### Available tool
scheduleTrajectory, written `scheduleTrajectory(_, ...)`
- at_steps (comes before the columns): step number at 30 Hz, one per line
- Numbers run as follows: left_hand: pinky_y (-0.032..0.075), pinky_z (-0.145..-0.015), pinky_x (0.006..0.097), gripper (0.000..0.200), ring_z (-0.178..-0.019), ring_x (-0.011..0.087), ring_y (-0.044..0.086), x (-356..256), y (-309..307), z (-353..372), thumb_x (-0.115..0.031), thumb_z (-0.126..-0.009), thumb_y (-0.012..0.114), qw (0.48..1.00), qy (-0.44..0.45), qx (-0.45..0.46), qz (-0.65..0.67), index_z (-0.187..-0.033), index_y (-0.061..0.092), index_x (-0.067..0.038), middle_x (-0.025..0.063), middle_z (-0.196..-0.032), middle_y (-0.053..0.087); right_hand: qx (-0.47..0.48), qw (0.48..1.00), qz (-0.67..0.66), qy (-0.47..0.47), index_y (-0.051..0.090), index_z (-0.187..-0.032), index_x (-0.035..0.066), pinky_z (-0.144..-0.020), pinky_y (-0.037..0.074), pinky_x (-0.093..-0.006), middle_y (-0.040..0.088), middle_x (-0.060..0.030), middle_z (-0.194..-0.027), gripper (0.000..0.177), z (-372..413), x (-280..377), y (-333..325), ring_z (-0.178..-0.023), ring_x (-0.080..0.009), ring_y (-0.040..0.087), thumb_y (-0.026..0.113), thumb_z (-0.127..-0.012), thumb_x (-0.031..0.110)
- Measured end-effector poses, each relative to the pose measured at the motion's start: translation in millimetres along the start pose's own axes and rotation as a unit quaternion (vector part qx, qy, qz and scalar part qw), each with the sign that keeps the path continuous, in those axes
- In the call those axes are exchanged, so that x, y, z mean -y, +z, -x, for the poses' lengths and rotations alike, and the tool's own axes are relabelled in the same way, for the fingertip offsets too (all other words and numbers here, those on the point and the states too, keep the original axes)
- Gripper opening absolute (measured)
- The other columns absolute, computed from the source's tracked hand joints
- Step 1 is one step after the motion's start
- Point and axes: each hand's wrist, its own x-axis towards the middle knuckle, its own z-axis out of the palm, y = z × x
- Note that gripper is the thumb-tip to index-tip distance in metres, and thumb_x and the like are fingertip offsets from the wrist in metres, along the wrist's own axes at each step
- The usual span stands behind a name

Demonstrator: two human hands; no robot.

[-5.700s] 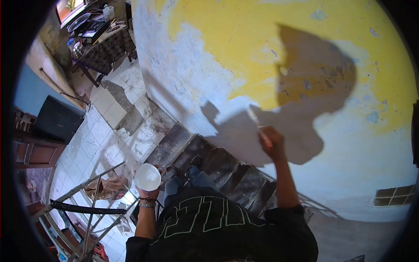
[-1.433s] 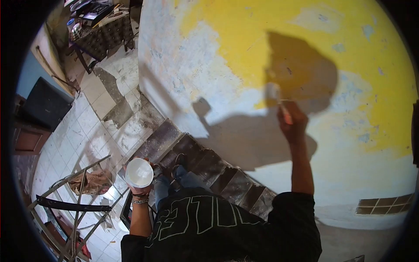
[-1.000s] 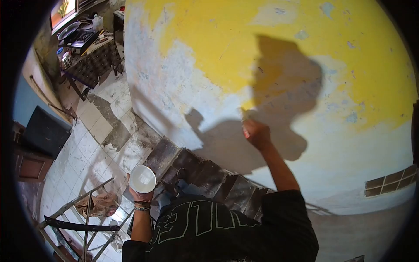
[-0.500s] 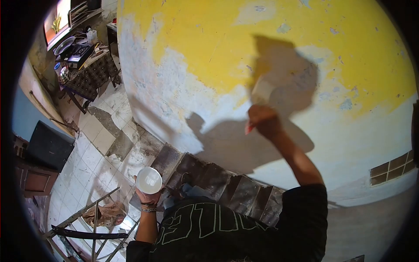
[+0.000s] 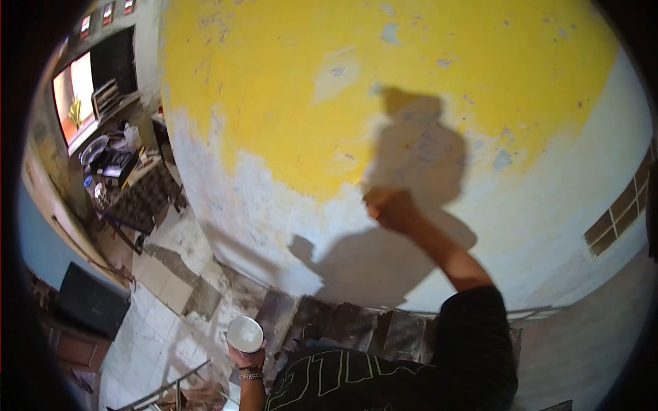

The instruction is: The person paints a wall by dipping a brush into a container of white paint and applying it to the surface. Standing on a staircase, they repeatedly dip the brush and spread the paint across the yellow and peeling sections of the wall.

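In my left hand [image 5: 247, 356], low in front of me, I hold a white bowl [image 5: 245, 334] with pale contents, upright, fingers wrapped around its side. My right hand [image 5: 392, 209] is raised at the yellow and white wall [image 5: 288, 147], closed around a paintbrush [image 5: 369, 194]. Little of the brush shows; its head is smeared and dark near the wall, at the border between yellow paint and white coating. The shadow of my head and arm falls across the wall around that hand.
Dark stairs [image 5: 346, 325] run along the wall's foot. A metal railing [image 5: 168, 387] stands at lower left. Farther left, a cloth-covered table [image 5: 140, 202] holds a stove and pans below a window [image 5: 75, 96]. A vent [image 5: 617, 218] sits in the wall at right.
My view has tilted up and shifted. My right hand with the brush has moved left and lower on the wall, and the brush head has turned leftward. My left hand still holds the bowl.
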Motion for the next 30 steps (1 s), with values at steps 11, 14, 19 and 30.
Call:
scheduleTrajectory(11,0.043,-0.052,0.0377,0.059,-0.084,0.0229,0.059,2.1,49.0,-20.9,-0.068,-0.088,0.038,0.998,-0.014,0.038,-0.058,-0.119,0.056,-0.022,0.0008,-0.103,0.061,-0.209,0.963,0.167,-0.037,0.062,-0.083,0.012,-0.060,0.050,-0.0335,0.060,-0.0056,-0.074,0.021,-43.7,-19.3,-207.7,-0.067,-0.0218,0.063,0.073,-0.065,0.009)
scheduleTrajectory(14,0.049,-0.056,0.0391,0.056,-0.096,0.0300,0.064,4.9,32.2,-28.8,-0.056,-0.088,0.043,0.994,0.017,0.062,-0.086,-0.124,0.054,-0.016,0.0069,-0.115,0.063,-0.156,0.970,0.155,-0.104,0.052,-0.074,0.015,-0.052,0.047,-0.0371,0.052,-0.0035,-0.068,0.021,-10.8,-17.1,-104.5,-0.061,-0.0223,0.058,0.069,-0.063,0.022)
scheduleTrajectory(19,0.054,-0.058,0.0402,0.056,-0.103,0.0341,0.063,-4.5,38.6,-15.8,-0.052,-0.087,0.050,0.993,-0.033,0.111,-0.015,-0.128,0.052,-0.015,0.0104,-0.119,0.063,-0.089,0.987,0.059,-0.120,0.054,-0.073,0.013,-0.051,0.049,-0.0330,0.052,-0.0042,-0.071,0.010,55.9,35.6,14.5,-0.060,-0.0200,0.057,0.062,-0.074,0.019)
scheduleTrajectory(30,0.044,-0.054,0.0391,0.057,-0.104,0.0348,0.061,9.7,39.2,-13.1,-0.057,-0.088,0.042,0.996,-0.012,0.062,-0.060,-0.127,0.053,-0.016,0.0102,-0.118,0.063,-0.059,0.986,-0.152,0.038,0.059,-0.074,0.014,-0.052,0.050,-0.0392,0.060,-0.0071,-0.074,0.010,67.0,0.1,6.4,-0.067,-0.0247,0.063,0.067,-0.069,0.017)
